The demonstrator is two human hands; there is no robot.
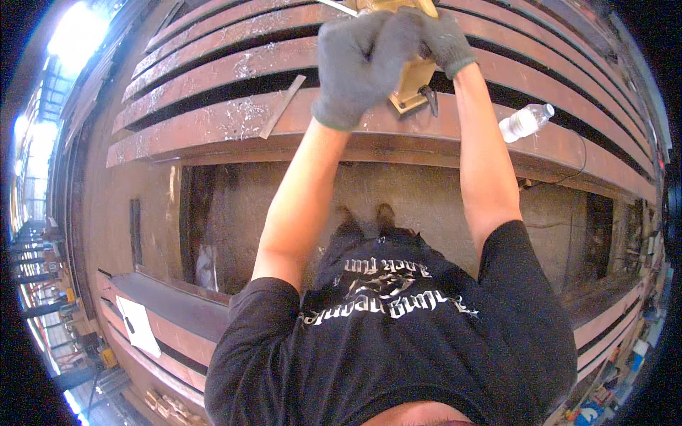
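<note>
Head camera view: Gloved in grey, our left hand (366, 67) and right hand (442, 44) meet at a yellow tool (410, 86) near the top edge, where it sits on a row of reddish-brown metal beams (405, 135). Our fingers are curled in on both hands, but the gloves overlap and hide the tool's upper part, so we cannot tell exactly what they are clamped on. A dark lever (430, 99) juts from the tool's near end. To our left, a flat metal strip (283, 106) lies aslant among pale flakes (249, 113); to our right, beyond our forearm, is a clear plastic bottle (526, 122). Below, our boots (386, 213) show.
</note>
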